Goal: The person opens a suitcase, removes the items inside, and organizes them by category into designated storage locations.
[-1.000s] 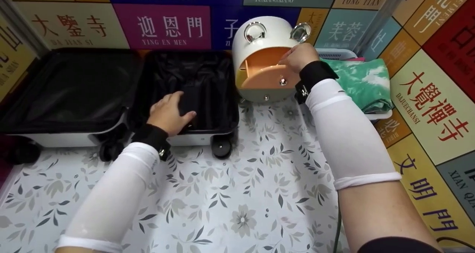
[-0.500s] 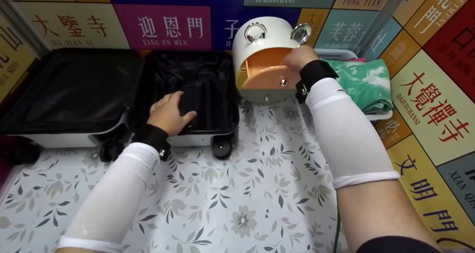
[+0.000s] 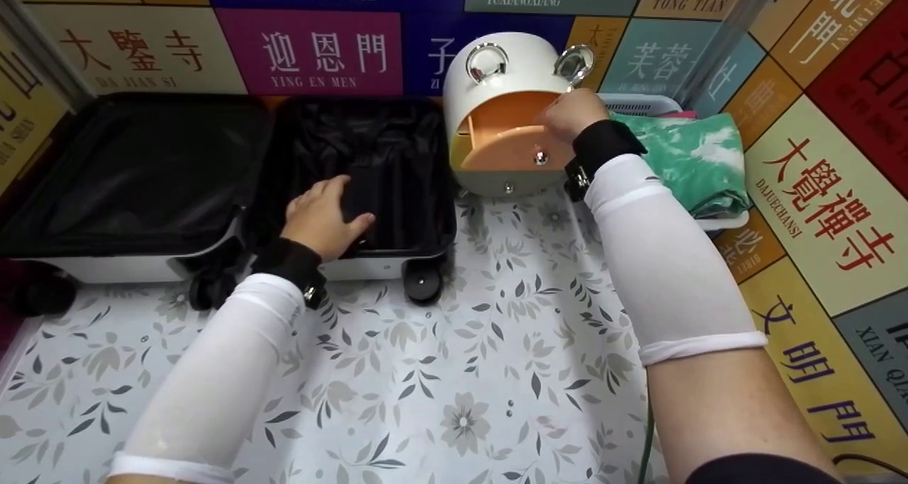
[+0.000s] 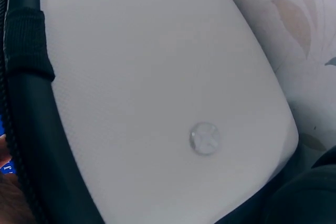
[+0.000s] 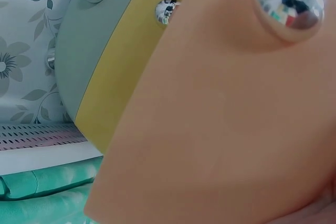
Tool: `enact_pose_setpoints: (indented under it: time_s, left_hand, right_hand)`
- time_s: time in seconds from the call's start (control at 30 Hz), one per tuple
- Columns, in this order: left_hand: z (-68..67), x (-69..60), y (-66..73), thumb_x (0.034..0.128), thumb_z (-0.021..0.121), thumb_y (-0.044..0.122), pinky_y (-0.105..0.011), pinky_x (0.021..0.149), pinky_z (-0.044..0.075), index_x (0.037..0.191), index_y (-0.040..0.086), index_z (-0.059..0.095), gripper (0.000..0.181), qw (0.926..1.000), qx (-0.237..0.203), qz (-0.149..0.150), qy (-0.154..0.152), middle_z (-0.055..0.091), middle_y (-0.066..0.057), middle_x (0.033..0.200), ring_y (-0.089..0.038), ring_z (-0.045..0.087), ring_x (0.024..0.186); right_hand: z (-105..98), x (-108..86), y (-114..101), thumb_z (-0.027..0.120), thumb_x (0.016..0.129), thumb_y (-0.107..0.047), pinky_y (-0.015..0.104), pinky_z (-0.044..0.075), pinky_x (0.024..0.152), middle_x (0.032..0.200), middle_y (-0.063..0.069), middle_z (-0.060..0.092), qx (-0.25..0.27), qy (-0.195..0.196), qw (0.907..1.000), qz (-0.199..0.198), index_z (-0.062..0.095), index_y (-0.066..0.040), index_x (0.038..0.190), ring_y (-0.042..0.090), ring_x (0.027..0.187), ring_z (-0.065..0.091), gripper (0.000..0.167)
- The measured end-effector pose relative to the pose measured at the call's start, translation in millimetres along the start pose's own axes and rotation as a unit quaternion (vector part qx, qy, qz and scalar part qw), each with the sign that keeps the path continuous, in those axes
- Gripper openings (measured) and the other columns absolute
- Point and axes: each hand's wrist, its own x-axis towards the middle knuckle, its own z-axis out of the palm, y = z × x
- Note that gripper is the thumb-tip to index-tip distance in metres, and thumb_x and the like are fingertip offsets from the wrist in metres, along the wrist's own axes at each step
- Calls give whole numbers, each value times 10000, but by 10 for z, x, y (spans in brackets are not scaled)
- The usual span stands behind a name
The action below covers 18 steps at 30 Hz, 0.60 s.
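Note:
My left hand (image 3: 323,218) is open over the near edge of the black-lined suitcase half (image 3: 397,186), thumb apart from the fingers. In the left wrist view, the suitcase's white side (image 4: 157,87) fills most of the picture, with a bit of the hand (image 4: 10,200) at the left edge. My right hand (image 3: 578,111) is at the upper right rim of the pulled-out orange drawer (image 3: 507,149) in a rounded white cabinet (image 3: 528,62). Its fingertips are hidden, so what they hold cannot be told. The right wrist view shows the drawer front (image 5: 226,108), with its chrome knob (image 5: 290,4).
Below the orange drawer are a yellow drawer (image 5: 131,51) and a grey-green drawer (image 5: 89,40). A white basket (image 3: 723,221) with green tie-dyed cloth (image 3: 699,161) stands at right. The other suitcase half (image 3: 142,179) lies open at left. Lettered panels (image 3: 312,51) wall the back and right.
My right hand has dipped slightly at the drawer rim, and its fingertips, partly visible earlier, are now hidden. The left hand, the drawer and the suitcase have stayed put.

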Motion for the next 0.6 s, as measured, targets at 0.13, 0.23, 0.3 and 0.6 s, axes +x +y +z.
enact_pose_setpoints:
  time_s: [0.13,0.23,0.3,0.6]
  left_hand:
    - [-2,-3,-12,988,682,482,-611,1280,194,1631,99,344,821,10000,-6,-14,-7,389,-229,1653,-433,363,1530]
    - [-5,-3,-16,986,681,490,-612,1278,197,1631,100,345,825,10000,19,-12,-2,392,-229,1651,-435,367,1528]
    - [-7,-4,-14,986,678,496,-615,1278,196,1631,101,345,826,10000,31,-9,-13,392,-228,1651,-435,368,1527]
    - [-21,-12,-7,986,678,497,-622,1275,197,1629,99,347,825,10000,67,0,-12,398,-231,1647,-440,372,1523]
  right_hand:
    - [-4,-15,-16,488,986,-346,440,480,1105,1261,216,708,-65,-133,9999,75,735,-19,961,377,1240,605,411]
    - [-5,-26,-38,432,1024,-395,467,412,1208,1490,256,587,-135,-246,9995,139,716,28,1258,409,1386,541,561]
    - [-3,-33,-52,412,1041,-416,467,391,1229,1523,258,556,-121,-275,9994,196,684,44,1329,412,1421,518,606]
    - [20,-74,-57,403,1068,-465,461,404,1220,1512,221,582,310,-156,9986,396,662,26,1378,380,1421,530,636]
